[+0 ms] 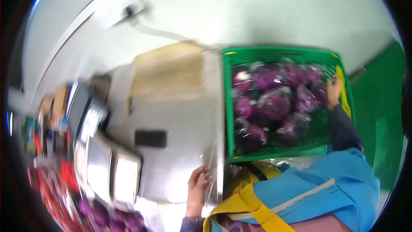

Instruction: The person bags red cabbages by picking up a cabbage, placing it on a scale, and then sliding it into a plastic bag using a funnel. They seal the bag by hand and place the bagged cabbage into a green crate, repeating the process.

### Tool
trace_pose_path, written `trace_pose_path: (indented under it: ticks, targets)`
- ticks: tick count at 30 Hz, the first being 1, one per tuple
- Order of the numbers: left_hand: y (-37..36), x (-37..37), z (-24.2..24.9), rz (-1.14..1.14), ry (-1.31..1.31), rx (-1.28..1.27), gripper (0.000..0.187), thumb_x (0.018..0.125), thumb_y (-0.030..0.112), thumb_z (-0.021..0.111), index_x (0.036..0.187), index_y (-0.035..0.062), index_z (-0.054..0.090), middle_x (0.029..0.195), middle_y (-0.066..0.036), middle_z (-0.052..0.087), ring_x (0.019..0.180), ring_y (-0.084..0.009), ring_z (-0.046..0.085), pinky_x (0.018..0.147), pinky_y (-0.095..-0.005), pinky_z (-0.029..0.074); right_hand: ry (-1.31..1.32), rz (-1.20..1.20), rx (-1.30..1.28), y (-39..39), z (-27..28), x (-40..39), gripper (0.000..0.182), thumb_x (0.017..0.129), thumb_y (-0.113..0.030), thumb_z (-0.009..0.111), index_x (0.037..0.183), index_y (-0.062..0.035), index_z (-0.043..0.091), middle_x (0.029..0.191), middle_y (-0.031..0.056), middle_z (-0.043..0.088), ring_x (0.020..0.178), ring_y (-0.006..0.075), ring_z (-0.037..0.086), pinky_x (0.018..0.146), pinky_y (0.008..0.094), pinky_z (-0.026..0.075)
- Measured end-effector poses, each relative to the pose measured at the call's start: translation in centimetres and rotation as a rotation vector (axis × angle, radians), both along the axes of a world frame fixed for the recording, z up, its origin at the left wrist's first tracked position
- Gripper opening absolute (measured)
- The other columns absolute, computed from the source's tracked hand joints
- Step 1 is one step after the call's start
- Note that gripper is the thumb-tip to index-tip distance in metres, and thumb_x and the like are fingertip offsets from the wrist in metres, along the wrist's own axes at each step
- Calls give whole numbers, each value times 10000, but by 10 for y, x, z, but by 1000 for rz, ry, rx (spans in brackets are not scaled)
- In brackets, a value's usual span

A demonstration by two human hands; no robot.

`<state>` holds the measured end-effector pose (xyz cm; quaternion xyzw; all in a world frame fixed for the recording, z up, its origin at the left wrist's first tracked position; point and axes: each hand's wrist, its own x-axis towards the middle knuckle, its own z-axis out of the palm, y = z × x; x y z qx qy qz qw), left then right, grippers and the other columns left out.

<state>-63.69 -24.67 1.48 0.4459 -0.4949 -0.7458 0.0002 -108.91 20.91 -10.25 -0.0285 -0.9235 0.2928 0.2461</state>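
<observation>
A green plastic crate (228, 116) holds several purple cabbages (274, 104) wrapped in clear film. My right hand (333, 91) reaches to the crate's right side, inside a yellow strip (343, 92). Blur hides whether its fingers grip the crate wall or only rest against it. Lower down, my left hand (197, 189) is over the right edge of the steel table (171, 167), its fingers loosely bent and apart. No object shows clearly in it. A black phone-like slab (150, 138) lies on the steel, above and left of that hand.
On the left stands a scale-like machine (111, 167) with pale panels. A brown sheet (167, 75) lies at the table's back, by a wall with a cable. More purple cabbages (113, 218) and red packages (49, 193) are at lower left. A green panel (382, 120) stands right.
</observation>
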Motion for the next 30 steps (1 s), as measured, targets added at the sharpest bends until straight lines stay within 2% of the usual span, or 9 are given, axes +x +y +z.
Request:
trace_pose_path:
  ticks: [5,7,10,14,16,17,26,28,30]
  targets:
    - [8,42,-10,93,85,51,322,931,210,462,1200,33,474,1116,-99,538,963,-172,536,845,-300,456,-63,627,-320,-254,97,22,278,827,-58,554,1103,-34,530,1020,86,583,961,182,553,814,298,441]
    - [16,58,-7,187,113,36,328,932,213,460,1205,31,469,1118,-100,538,971,-172,534,851,-301,453,-81,1058,-177,-341,119,56,269,815,-42,557,1082,-36,539,996,86,589,945,174,560,810,288,441]
    - [31,88,-5,325,155,14,338,934,218,458,1211,25,459,1110,-101,537,971,-169,530,858,-303,447,158,1406,213,-449,136,124,550,735,-151,656,1232,-61,439,1203,137,497,1129,268,464,938,376,368]
    - [55,144,-5,518,121,14,356,926,245,475,1206,25,461,1099,-94,534,952,-155,526,855,-294,438,319,1365,692,-534,69,115,812,650,-227,731,1334,-51,331,1323,171,403,1205,317,395,981,397,342]
    - [73,171,-6,620,91,-6,355,927,258,470,1208,42,466,1106,-87,537,950,-150,526,851,-289,437,-164,1318,797,-560,57,92,552,810,-137,522,1323,-18,357,1255,203,472,1170,348,430,977,406,347]
    - [84,185,-5,722,81,-12,355,927,258,470,1208,42,466,1106,-87,537,950,-150,526,851,-289,437,-12,1377,839,-577,10,36,479,808,-90,472,1275,-7,408,1187,228,509,1102,362,481,934,419,380]
    - [134,275,-13,1103,168,-188,328,929,235,475,1197,48,478,1095,-82,544,935,-143,540,817,-281,455,241,1732,371,-556,59,186,382,899,-143,471,1207,80,443,1158,240,520,1064,352,500,924,377,374]
    - [132,302,-13,1264,161,-284,311,911,182,494,1182,31,490,1047,-68,562,894,-132,549,798,-274,462,151,1839,329,-512,79,249,340,880,-106,500,1160,84,473,1033,220,570,900,344,554,798,396,421]
    - [131,333,-5,1461,45,-273,329,880,138,525,1185,24,478,1034,-61,539,894,-135,539,781,-277,459,355,2030,384,-476,67,275,311,826,-48,535,1118,57,511,916,204,573,742,342,548,657,393,425]
